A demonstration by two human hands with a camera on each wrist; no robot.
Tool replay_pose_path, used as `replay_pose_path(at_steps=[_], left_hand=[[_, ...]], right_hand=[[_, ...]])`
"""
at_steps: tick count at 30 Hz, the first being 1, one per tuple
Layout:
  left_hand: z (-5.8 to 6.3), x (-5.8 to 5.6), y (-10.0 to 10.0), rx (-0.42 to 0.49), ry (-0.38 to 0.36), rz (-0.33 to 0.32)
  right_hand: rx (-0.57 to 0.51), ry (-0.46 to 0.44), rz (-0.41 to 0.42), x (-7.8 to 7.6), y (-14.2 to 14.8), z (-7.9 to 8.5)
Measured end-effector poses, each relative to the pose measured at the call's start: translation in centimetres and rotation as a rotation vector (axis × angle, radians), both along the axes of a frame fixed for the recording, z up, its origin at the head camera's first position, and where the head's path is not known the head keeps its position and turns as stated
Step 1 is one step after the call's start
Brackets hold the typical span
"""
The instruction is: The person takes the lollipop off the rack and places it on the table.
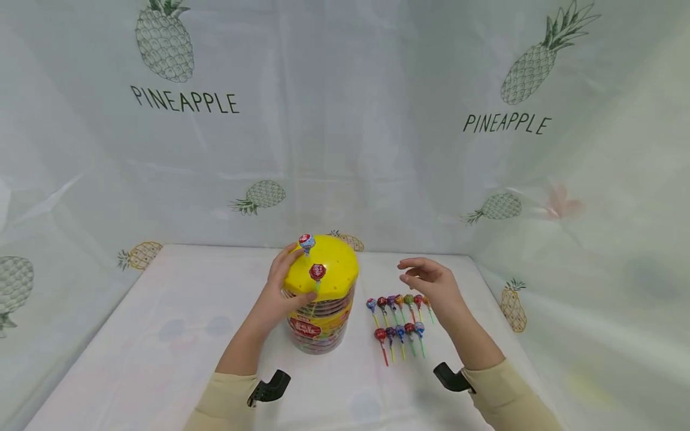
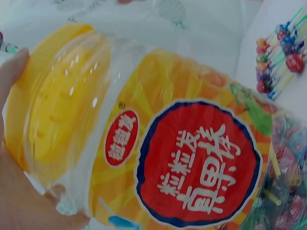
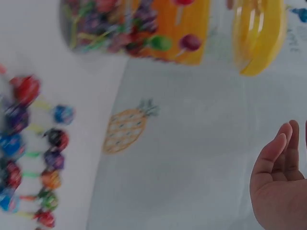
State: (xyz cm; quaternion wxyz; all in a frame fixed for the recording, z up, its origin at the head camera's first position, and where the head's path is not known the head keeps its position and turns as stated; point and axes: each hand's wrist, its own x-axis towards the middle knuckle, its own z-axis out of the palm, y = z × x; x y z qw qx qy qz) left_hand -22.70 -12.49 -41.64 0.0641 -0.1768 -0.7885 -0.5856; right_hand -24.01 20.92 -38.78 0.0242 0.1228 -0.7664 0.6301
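A clear plastic candy jar point(image 1: 330, 336) stands upright on the table, its label orange and red. Its domed yellow lid point(image 1: 338, 258) bears two lollipops sticking up: a blue and white lollipop point(image 1: 306, 242) and a red lollipop point(image 1: 317, 272). My left hand point(image 1: 277, 298) grips the jar from the left at the lid, thumb in front and fingers behind. Through the clear wall in the left wrist view, wrapped lollipops point(image 2: 287, 177) show inside. My right hand point(image 1: 433, 286), fingers loosely bent and holding nothing, hovers right of the jar, above the far end of the lollipop rows.
Right of the jar, several wrapped lollipops lie in two rows on the white table point(image 1: 215, 335), a back row point(image 1: 400, 300) and a front row point(image 1: 400, 331), sticks pointing toward me. A pineapple-printed sheet point(image 1: 345, 137) hangs behind the table and along its sides.
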Motion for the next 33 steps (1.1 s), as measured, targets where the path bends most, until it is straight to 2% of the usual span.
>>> replay_pose_path(at_steps=[4, 9, 17, 19, 22, 25, 33], left_hand=[[0.0, 0.5, 0.8, 0.004, 0.029, 0.033], [0.2, 0.9, 1.8, 0.000, 0.024, 0.075], [0.3, 1.4, 2.8, -0.017, 0.009, 0.154], [0.2, 1.4, 2.8, -0.022, 0.019, 0.167], [0.1, 1.6, 2.9, -0.031, 0.030, 0.184], [0.0, 1.7, 2.8, -0.036, 0.040, 0.201], [-0.3, 2.2, 2.5, -0.020, 0.043, 0.246]], right_hand=[[-0.090, 0.061, 0.026, 0.2, -2.2, 1.1], [-0.216, 0.176, 0.106, 0.2, -4.8, 1.2], [-0.406, 0.345, 0.341, 0.2, -9.0, 0.0], [-0.403, 0.375, 0.379, 0.5, -9.9, -0.1], [-0.359, 0.414, 0.390, 1.0, -10.9, -0.2], [-0.298, 0.425, 0.361, 1.3, -11.5, -0.4], [-0.243, 0.409, 0.302, 1.8, -12.5, -0.5]])
